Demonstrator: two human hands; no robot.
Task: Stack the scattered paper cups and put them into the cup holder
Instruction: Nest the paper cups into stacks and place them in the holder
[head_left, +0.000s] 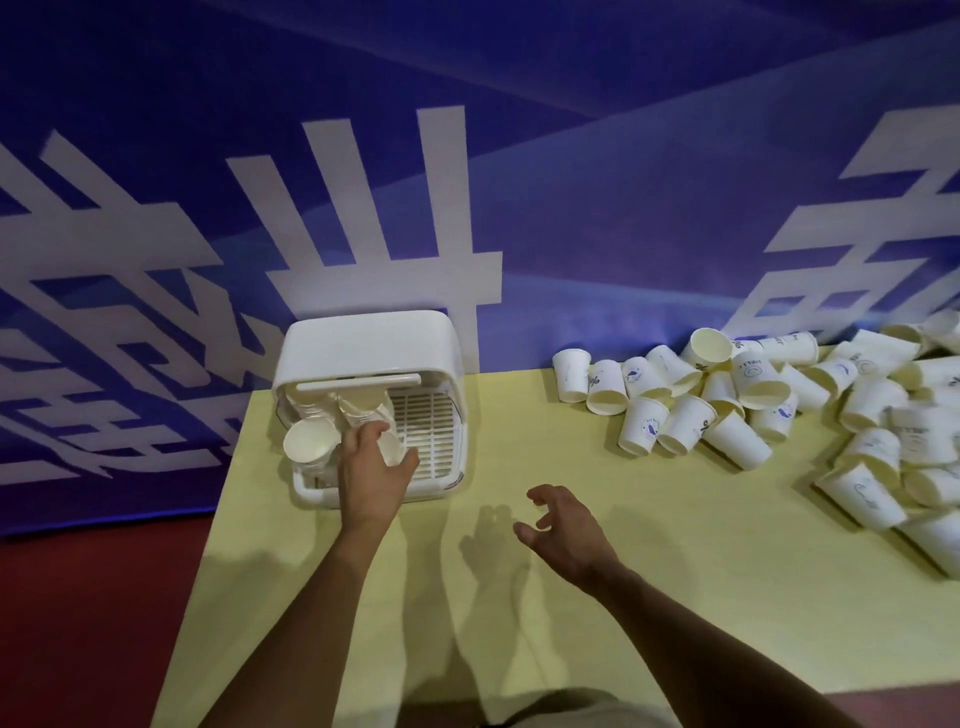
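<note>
At cup holder (374, 338), our left hand (371, 467) fingers grip paper cup (390, 450); right hand (566, 530) over worktop (675, 519), fingers spread, empty.

— What stood behind the bench (623, 519)?
— A blue backdrop (623, 182) with large white characters (447, 270), reaching down to a dark red floor (78, 623).
— And the bench itself?
— Pale yellow, its far edge against that backdrop, soft shadows lying across it.

An event-style booth: blue banner (623, 156) with large white characters behind a yellow table (571, 447).
</note>
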